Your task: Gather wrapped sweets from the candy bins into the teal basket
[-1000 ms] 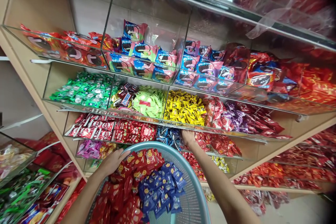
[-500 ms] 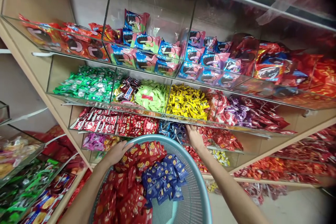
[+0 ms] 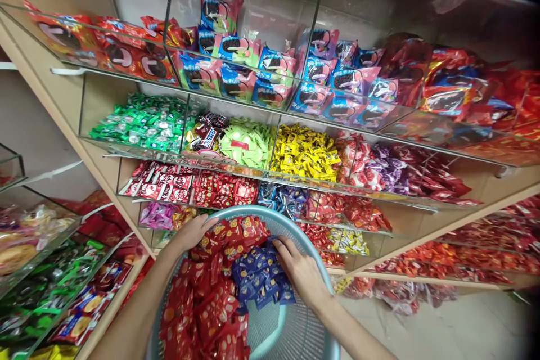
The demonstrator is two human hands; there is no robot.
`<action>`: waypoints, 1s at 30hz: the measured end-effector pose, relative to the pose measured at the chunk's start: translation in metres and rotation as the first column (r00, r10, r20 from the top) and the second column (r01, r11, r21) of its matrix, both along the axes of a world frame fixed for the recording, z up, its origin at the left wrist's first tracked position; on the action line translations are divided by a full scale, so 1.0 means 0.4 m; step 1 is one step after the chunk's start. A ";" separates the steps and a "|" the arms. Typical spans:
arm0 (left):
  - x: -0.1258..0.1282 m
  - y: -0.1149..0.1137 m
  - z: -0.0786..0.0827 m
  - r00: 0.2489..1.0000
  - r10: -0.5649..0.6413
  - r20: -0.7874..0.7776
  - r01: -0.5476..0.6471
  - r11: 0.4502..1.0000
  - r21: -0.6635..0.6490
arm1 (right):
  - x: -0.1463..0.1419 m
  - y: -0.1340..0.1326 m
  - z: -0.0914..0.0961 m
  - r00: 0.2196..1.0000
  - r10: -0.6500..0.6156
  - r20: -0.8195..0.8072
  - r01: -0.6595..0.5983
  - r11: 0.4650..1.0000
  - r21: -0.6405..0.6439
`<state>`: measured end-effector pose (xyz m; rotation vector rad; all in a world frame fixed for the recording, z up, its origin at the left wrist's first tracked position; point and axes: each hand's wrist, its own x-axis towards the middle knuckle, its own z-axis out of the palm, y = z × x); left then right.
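Note:
A light blue plastic basket [image 3: 323, 270] stands low in front of the shelves. My left hand [image 3: 192, 234] is closed on its rim at the far left side, fingers over the edge. Inside, red candy packets [image 3: 211, 298] with orange-coloured prints fill the left and back. Blue candy packets [image 3: 257, 284] lie heaped in the middle. My right hand [image 3: 297, 270] reaches over the basket's right side, its bent fingers closed on blue packets at the heap's upper right edge. Its thumb is hidden.
Tiered shelves with clear fronts hold green sweets [image 3: 147, 121], yellow sweets [image 3: 306, 152] and blue-pink wrapped cookies [image 3: 238, 48]. Below are red-and-white packets [image 3: 160, 180] and dark blue sweets [image 3: 284, 199]. More bins [image 3: 54, 292] stand at left; tiled floor [image 3: 400, 332] shows at lower right.
My right hand has come back from the lower shelf, beyond the basket's far rim, to the blue packets inside. My left hand stays on the rim. The view has shifted slightly.

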<state>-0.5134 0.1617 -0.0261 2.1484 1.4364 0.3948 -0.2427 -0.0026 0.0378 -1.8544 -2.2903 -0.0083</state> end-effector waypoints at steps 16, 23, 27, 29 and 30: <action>-0.002 -0.012 0.001 1.000 0.017 -0.019 -0.017 1.000 -0.005 | 0.046 0.023 -0.040 0.975 -0.124 0.183 0.129 0.991 -0.017; 0.004 -0.017 0.013 0.999 0.013 -0.029 -0.013 1.000 0.011 | 0.054 -0.004 -0.058 0.985 -0.117 0.126 0.122 0.992 -0.031; 0.004 -0.017 0.013 0.999 0.011 -0.030 -0.010 1.000 0.017 | 0.060 -0.011 -0.081 0.973 -0.138 0.187 0.145 0.989 -0.026; 0.003 -0.018 0.012 1.000 0.005 -0.030 -0.005 1.000 0.017 | 0.062 -0.014 -0.089 0.974 -0.138 0.181 0.148 0.988 -0.041; 0.003 -0.018 0.012 1.000 0.006 -0.028 -0.005 1.000 0.019 | 0.064 -0.015 -0.091 0.977 -0.136 0.161 0.146 0.988 -0.053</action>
